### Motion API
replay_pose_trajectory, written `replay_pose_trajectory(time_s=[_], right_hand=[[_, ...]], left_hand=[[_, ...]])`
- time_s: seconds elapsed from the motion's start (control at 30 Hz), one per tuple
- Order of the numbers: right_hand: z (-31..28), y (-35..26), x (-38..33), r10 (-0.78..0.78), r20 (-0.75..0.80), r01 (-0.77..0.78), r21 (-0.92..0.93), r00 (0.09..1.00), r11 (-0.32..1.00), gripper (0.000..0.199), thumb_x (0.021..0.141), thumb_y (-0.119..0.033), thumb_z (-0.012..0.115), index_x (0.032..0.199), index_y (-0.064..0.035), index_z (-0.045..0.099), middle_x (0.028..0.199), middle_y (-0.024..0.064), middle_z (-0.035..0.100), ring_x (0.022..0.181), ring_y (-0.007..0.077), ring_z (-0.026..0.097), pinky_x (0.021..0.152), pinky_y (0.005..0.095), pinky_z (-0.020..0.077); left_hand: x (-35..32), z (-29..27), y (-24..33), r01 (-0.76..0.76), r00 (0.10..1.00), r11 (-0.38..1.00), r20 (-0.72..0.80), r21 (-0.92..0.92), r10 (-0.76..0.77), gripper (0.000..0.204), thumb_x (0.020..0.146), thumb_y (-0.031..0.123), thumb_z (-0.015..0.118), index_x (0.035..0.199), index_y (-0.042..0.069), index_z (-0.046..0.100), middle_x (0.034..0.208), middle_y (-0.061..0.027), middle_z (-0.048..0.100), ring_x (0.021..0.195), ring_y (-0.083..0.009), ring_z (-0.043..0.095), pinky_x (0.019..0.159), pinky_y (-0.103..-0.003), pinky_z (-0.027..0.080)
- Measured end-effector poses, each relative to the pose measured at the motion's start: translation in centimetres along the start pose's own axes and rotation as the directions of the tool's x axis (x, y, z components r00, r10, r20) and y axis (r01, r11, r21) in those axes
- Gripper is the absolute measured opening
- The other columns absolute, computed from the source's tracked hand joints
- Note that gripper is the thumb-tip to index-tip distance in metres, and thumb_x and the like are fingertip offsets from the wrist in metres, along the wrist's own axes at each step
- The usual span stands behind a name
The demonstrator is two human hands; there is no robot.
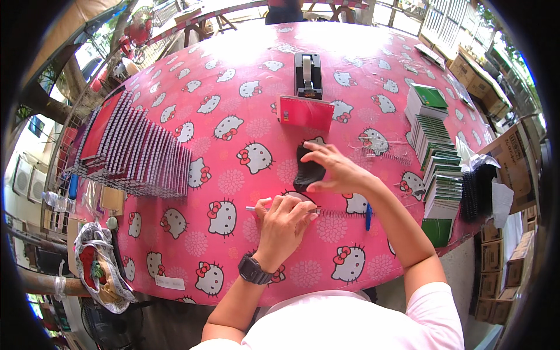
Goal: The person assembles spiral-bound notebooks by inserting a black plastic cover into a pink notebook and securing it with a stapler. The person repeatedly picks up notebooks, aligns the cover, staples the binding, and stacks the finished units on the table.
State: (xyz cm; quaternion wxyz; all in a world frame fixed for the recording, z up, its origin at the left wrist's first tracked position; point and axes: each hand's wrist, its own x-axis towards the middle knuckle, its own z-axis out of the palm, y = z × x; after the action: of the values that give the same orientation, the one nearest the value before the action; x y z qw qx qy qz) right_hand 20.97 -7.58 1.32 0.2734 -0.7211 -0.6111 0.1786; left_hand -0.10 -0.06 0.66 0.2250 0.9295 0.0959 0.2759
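Observation:
My left hand, a dark watch on its wrist, is low over the table with its fingers curled. A thin silver rod sticks out from under its left side. On its other side a spiral wire coil lies by the fingertips, and a blue pen lies by the coil's right end. My right hand has its fingers and thumb spread apart around a soft-looking black object; its kind is unclear. Just beyond stands a small red notebook, in front of a black tape dispenser.
Piled spiral notebooks stand on the left. Green-covered booklets form a long stack at the right, beside black coils. A loose wire coil lies nearby. A bag hangs at the left edge; cardboard boxes stand at the right.

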Motion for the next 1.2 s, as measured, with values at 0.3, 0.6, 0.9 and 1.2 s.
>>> replay_pose_trajectory(time_s=[0.3, 0.6, 0.9, 1.2], right_hand=[[3.3, 0.5, 1.9, 0.044, -0.079, -0.058, -0.198, 0.996, 0.979, 0.066, 0.061, -0.036, 0.083, 0.115, -0.0135, 0.053, 0.142, 0.0205, 0.036, 0.129, 0.043, 0.031, 0.105, 0.0516, 0.0321], [4.4, -0.9, 1.5, 0.052, -0.235, -0.066, -0.055, 0.971, 0.996, 0.061, 0.066, -0.05, 0.078, 0.11, -0.0111, 0.059, 0.12, 0.0201, 0.053, 0.117, 0.0376, 0.044, 0.097, 0.0473, 0.0385], [1.6, 1.2, -4.6, -0.117, 0.12, -0.053, 0.884, 0.986, 0.464, 0.06, 0.078, -0.055, 0.065, 0.101, 0.0001, 0.067, 0.099, 0.0102, 0.065, 0.102, 0.0196, 0.056, 0.088, 0.0351, 0.0425], [0.8, -1.3, -4.4, 0.22, 0.107, -0.239, 0.603, 0.97, 0.761, 0.051, 0.075, -0.051, 0.071, 0.095, -0.0035, 0.071, 0.097, 0.0106, 0.067, 0.111, 0.0257, 0.055, 0.094, 0.0385, 0.0396]], left_hand=[[0.0, 0.1, -0.3, -0.035, 0.999, 0.998, 0.016, 0.05, 0.034, 0.02, 0.082, 0.034, 0.067, 0.095, 0.02, 0.062, 0.096, 0.0048, 0.062, 0.094, -0.016, 0.055, 0.093, -0.045, 0.024], [-0.3, -0.3, -0.3, -0.046, 0.999, 0.999, -0.022, 0.005, 0.046, 0.024, 0.076, 0.035, 0.072, 0.09, 0.018, 0.062, 0.086, 0.0056, 0.061, 0.093, -0.016, 0.055, 0.097, -0.048, 0.022], [-0.2, -0.9, -3.1, 0.013, 0.996, 0.998, -0.086, 0.055, -0.008, 0.028, 0.061, 0.031, 0.083, 0.077, 0.016, 0.064, 0.079, 0.0049, 0.061, 0.091, -0.0157, 0.056, 0.1, -0.049, 0.022], [-0.4, -0.8, -3.6, -0.031, 0.994, 0.999, -0.106, 0.008, 0.032, 0.029, 0.058, 0.028, 0.084, 0.076, 0.017, 0.065, 0.079, 0.0056, 0.061, 0.089, -0.0156, 0.056, 0.099, -0.048, 0.024]])
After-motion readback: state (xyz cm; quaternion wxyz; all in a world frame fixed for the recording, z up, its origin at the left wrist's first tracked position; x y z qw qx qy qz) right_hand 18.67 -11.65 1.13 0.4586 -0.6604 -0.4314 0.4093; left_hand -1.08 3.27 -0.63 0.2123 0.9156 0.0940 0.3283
